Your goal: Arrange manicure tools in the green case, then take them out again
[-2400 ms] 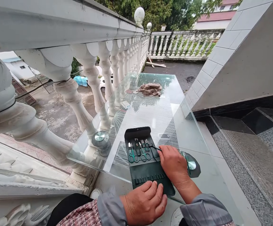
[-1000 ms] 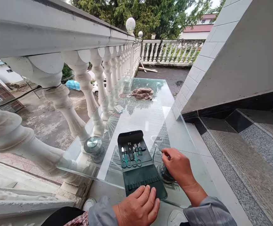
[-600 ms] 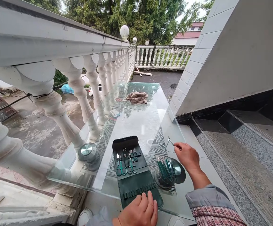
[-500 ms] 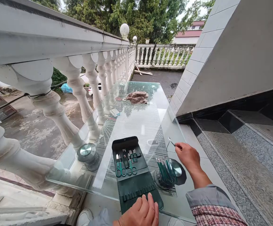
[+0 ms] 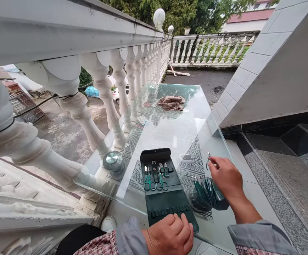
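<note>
My right hand (image 5: 227,177) pinches a small pair of cuticle nippers (image 5: 208,156), jaws up, above the right side of the glass table. Below it, a bundle of slim green-handled metal tools (image 5: 203,191) lies over the right round table support. A dark green manicure case (image 5: 167,202) lies unfolded in front of me. Its upper part holds scissors (image 5: 150,184), a second pair of scissors (image 5: 161,185) and several nail clippers (image 5: 164,170); its lower row of loops looks bare. My left hand (image 5: 173,232) lies curled over the case's near edge, fingers together, their inner side hidden.
The glass table (image 5: 132,202) bears a crumpled brown cloth (image 5: 171,102) at its far end and a small white box (image 5: 142,119) on the left. A white balustrade (image 5: 100,74) borders the left side. Stone steps (image 5: 284,170) rise on the right.
The view has turned left, so the scene sits further right in it. My right hand has turned the nippers more upright and nearer the fingers. My left hand's fingers are more curled.
</note>
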A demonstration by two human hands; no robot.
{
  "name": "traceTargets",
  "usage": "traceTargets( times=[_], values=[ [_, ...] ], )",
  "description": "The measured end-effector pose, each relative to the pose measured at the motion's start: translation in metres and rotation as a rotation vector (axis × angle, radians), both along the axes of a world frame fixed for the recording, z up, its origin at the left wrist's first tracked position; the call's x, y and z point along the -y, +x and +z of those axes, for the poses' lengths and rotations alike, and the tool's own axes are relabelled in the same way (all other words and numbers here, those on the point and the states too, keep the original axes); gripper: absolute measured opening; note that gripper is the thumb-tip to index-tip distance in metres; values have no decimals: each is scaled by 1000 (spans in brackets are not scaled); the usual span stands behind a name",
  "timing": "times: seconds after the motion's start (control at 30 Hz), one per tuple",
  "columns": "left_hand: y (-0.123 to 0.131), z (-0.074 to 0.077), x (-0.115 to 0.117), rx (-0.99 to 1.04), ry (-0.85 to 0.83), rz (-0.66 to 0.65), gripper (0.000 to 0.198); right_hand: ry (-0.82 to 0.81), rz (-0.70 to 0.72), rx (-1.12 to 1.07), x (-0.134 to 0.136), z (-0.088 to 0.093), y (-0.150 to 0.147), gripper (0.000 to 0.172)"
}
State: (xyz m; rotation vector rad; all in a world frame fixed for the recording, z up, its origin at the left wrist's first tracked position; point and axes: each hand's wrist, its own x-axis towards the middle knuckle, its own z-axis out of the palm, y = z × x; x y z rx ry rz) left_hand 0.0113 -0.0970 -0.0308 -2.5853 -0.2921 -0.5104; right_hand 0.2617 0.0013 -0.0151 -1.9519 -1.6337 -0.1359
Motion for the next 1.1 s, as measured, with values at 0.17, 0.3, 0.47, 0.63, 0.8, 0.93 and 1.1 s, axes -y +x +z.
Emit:
traceTargets(
  times=[0.17,0.3,0.47,0.63,0.8,0.93,1.1],
  values=[
    [-1,0,1,-55,-8,7,32,37,334,-50,20,11,-61,21],
    [0,-5,2,-10,11,11,31,-59,379,-36,26,11,-82,19],
    [1,-10,2,2,18,12,31,-110,366,-6,19,12,-96,16],
    [1,-11,2,-54,-8,7,31,-141,334,8,5,12,-116,15],
    [-1,-7,4,-24,-41,17,27,-252,307,53,-8,12,-129,13],
    [-1,-7,5,-2,-31,32,29,-324,259,47,-16,15,-135,15],
    [0,-8,3,124,0,28,26,-307,177,-53,-24,14,-137,18]
  ],
)
